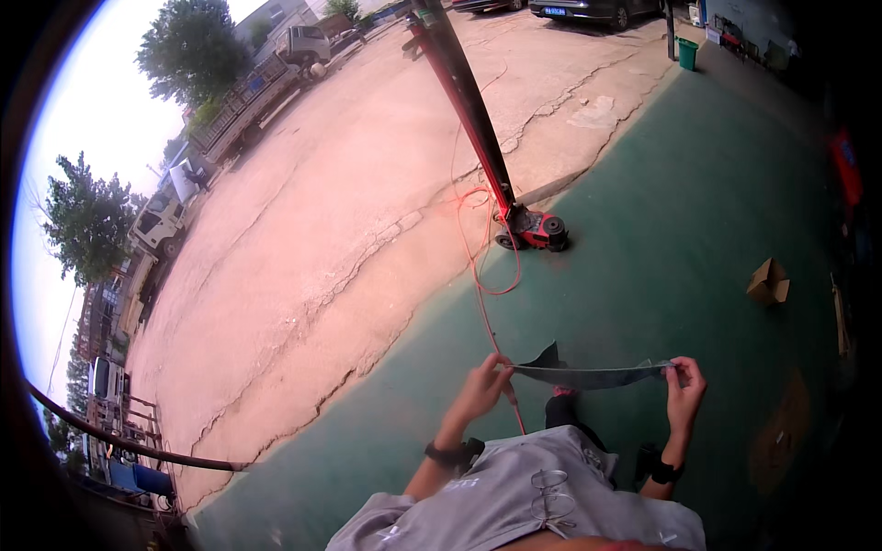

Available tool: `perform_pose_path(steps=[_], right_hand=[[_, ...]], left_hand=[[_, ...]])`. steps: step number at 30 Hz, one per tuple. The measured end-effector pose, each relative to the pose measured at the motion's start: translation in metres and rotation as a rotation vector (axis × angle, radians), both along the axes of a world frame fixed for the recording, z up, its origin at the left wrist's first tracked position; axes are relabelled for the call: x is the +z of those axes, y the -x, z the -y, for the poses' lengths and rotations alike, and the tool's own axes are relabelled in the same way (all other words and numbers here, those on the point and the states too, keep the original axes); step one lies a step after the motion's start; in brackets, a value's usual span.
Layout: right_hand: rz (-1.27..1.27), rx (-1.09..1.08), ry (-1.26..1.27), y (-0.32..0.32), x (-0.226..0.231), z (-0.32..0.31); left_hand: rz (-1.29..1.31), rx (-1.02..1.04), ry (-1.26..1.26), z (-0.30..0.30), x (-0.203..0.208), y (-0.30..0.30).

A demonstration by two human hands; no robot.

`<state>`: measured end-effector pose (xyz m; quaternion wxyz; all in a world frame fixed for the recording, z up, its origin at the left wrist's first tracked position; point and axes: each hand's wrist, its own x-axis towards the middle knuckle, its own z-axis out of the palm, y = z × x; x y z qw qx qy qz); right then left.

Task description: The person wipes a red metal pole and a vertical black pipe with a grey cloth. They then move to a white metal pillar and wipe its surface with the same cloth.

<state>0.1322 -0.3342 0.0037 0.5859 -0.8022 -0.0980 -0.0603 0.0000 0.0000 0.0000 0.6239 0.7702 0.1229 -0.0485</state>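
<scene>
A thin dark grey sheet (pixel 593 377) is stretched between my hands in front of my body. Its upper edge runs nearly straight, and a dark flap sticks up near the left end. I cannot make out whether it is cloth or film. My left hand (pixel 483 389) pinches the left end, with its fingers closed. At the other end, my right hand (pixel 685 389) grips the corner between thumb and fingers. Below the sheet, part of my dark trouser leg and a shoe show.
A red wheeled jack (pixel 535 230) stands ahead beside a red and black post (pixel 469 110). An orange hose (pixel 487 317) loops across the green floor toward me. An open cardboard box (pixel 768 282) lies at right. Farther off are a green bin (pixel 687 53), a dark car (pixel 588 11) and parked trucks (pixel 266 83).
</scene>
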Motion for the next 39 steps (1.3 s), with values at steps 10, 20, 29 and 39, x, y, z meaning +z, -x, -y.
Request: perform_pose_path(steps=[10, 20, 29, 39], right_hand=[[0.390, 0.189, -0.400, -0.108, 0.132, -0.165], [-0.144, 0.316, -0.399, -0.182, 0.031, -0.161], [-0.025, -0.069, -0.285, -0.248, 0.025, -0.128], [0.134, -0.145, -0.209, -0.363, 0.078, -0.175]], left_hand=[[0.591, 0.611, -0.623, -0.100, 0.145, -0.097], [0.225, 0.272, -0.658, -0.135, 0.124, -0.150], [0.065, -0.163, -0.561, -0.149, 0.086, -0.308], [0.430, -0.119, -0.559, -0.155, 0.113, -0.452]])
